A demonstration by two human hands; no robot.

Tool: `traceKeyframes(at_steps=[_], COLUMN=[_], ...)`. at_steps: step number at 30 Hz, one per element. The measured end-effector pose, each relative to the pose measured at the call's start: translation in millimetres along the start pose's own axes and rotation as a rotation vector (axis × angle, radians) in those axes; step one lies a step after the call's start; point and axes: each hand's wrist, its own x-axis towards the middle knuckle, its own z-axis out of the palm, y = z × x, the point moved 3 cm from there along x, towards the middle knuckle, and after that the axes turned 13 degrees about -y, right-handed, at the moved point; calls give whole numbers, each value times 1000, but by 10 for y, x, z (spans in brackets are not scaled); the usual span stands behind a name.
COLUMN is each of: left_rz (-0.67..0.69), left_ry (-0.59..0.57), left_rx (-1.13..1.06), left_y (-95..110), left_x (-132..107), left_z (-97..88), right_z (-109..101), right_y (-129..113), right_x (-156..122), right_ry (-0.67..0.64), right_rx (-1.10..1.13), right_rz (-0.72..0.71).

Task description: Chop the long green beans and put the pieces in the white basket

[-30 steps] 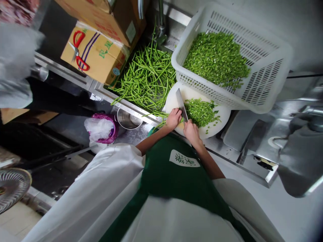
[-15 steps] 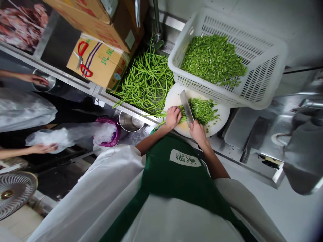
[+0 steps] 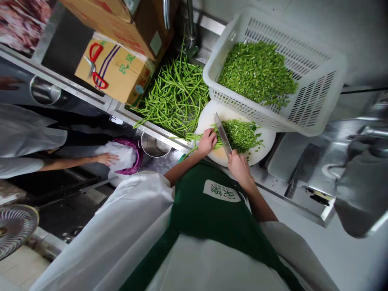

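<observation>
On the round white cutting board [image 3: 203, 118], my left hand [image 3: 207, 141] is closed over a bunch of long green beans [image 3: 190, 137], whose stalks trail off to the left. My right hand [image 3: 238, 163] grips the handle of a cleaver [image 3: 222, 134]. Its blade stands beside my left fingers, at the cut end of the bunch. Right of the blade lies a pile of chopped green pieces [image 3: 241, 135]. Uncut long beans [image 3: 178, 95] fill the sink left of the board.
A white plastic basket [image 3: 318, 121] with chopped greens stands behind the board. Cardboard boxes [image 3: 121, 81], one bearing red-handled scissors [image 3: 97, 66], sit at the left. A steel pot [image 3: 154, 145] and a co-worker's hand [image 3: 107, 159] at a purple-lined bin [image 3: 136, 163] are lower left.
The cleaver has shifted slightly left, with my left hand still on the beans. The co-worker's hand has moved right and pushed the clear plastic into the purple-lined bin.
</observation>
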Motion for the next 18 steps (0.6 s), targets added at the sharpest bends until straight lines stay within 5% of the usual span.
traceKeyframes(at_steps=[9, 18], left_rz=[44, 72], left_ry=[6, -23], left_rx=[-69, -69], left_y=[-87, 61], left_x=[19, 193], left_z=[63, 49], right_z=[126, 192], right_y=[-98, 356], right_x=[495, 523], right_ry=[-7, 20], right_rx=[79, 123], right_rz=[-6, 34])
